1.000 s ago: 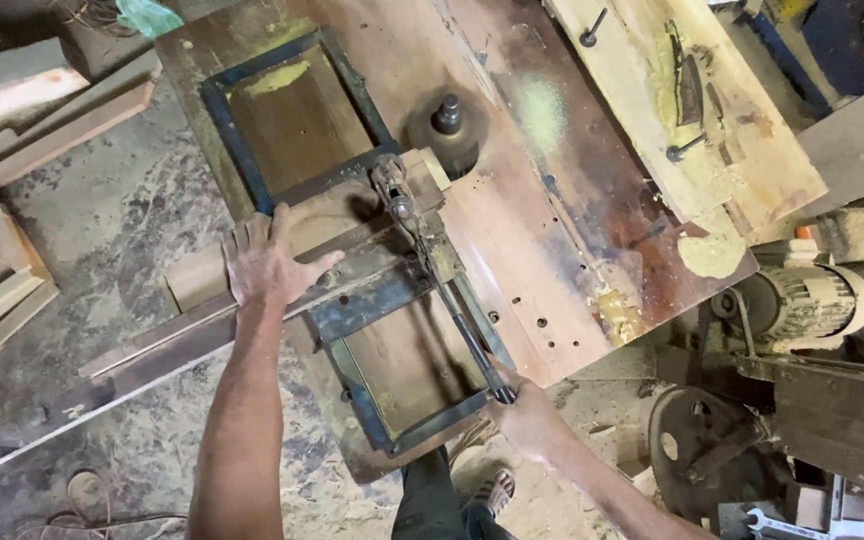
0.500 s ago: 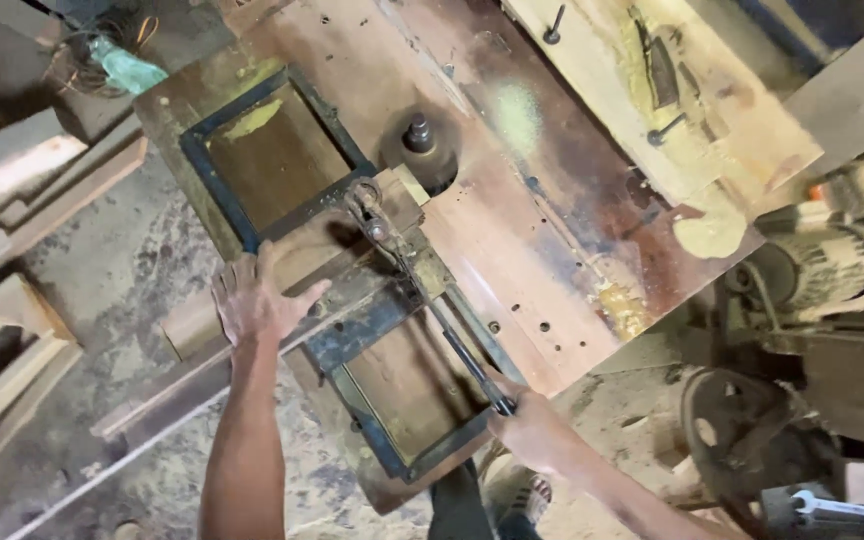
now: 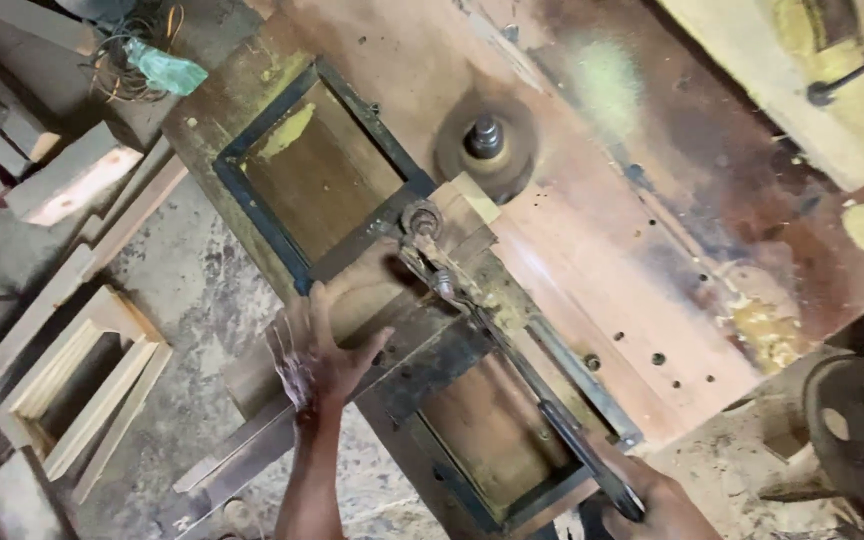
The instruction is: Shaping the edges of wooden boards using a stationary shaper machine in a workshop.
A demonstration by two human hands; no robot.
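Wood block point(image 3: 352, 300) under left hand point(image 3: 317, 355), fingers spread flat; right hand point(image 3: 652, 505), seemingly closed, gripping lever point(image 3: 512, 370) end.

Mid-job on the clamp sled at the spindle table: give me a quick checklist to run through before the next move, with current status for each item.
1. Left hand flat on the wood piece: ok.
2. Right hand gripping the clamp lever end: ok.
3. Both hands apart from the spindle: ok.
4. Wood piece's end close to the spindle: ok.
5. Spindle turning or stopped: cannot tell.
6. Clamp fully locked on the wood: cannot tell.
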